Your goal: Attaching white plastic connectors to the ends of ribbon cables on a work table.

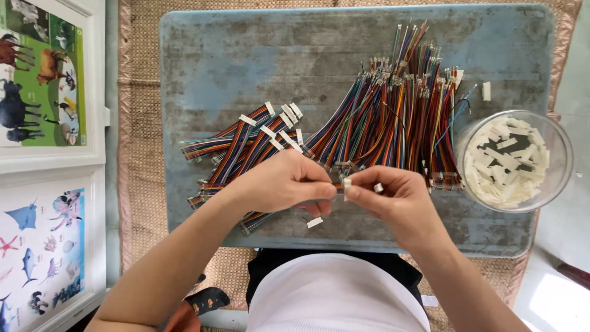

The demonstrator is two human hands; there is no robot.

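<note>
Item: multicoloured ribbon wire lead [258, 218], held at the table's near edge. The left hand [279, 183] pinches its free end between thumb and fingers, so the bare tips point straight at the right hand [393, 200]. The rest of the lead trails back left, under the wrist.

Item: small white plastic connector [347, 184], gripped upright in the right fingertips, just at the wire tips, its mouth seemingly turned to them. Whether they touch cannot be told.

Stock: loose wire bundle [399, 117], fanned across the middle of the table [246, 55], within reach. Finished leads [246, 138], white housings fitted, lie apart to the left. A clear round bowl [562, 157] of white connectors stands at the right, beside the hand that draws from it. One stray connector [314, 222] lies below the hands.
</note>
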